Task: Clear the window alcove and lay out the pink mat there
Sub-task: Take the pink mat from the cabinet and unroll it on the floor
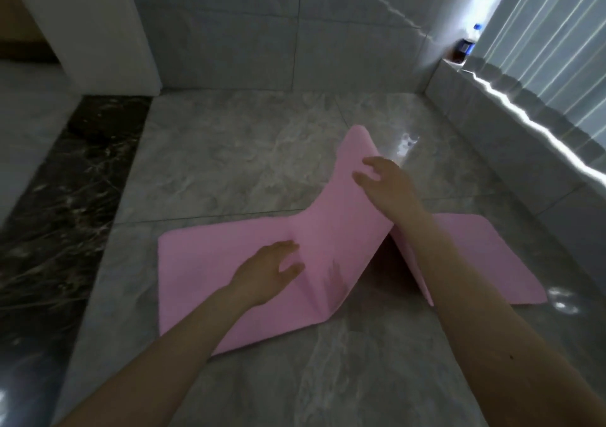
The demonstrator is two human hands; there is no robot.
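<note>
Head view, looking down at a grey marble floor (229, 171) in an alcove closed by a tiled back wall (249, 26) and a low tiled ledge (511, 138) along the right side, with pale pleated curtains (554, 33) above the ledge. The pink mat (210, 262) lies near the middle of the floor, only partly flat: its left panel rests on the tiles, its right end lies flat toward the ledge, and the section between them stands up in a tented fold with one corner raised toward the back wall. The left hand (265, 272) rests palm down on the flat left panel, fingers spread and loosely open, gripping nothing, just beside the crease. The right hand (382, 180) is at the top edge of the raised fold, fingers curled over the pink sheet; whether it pinches the edge or merely presses on it I cannot tell. A dark bottle with a blue cap (465, 44) stands at the far end of the ledge, in the corner by the curtains. A dark veined strip (65, 203) borders the floor's left edge.
</note>
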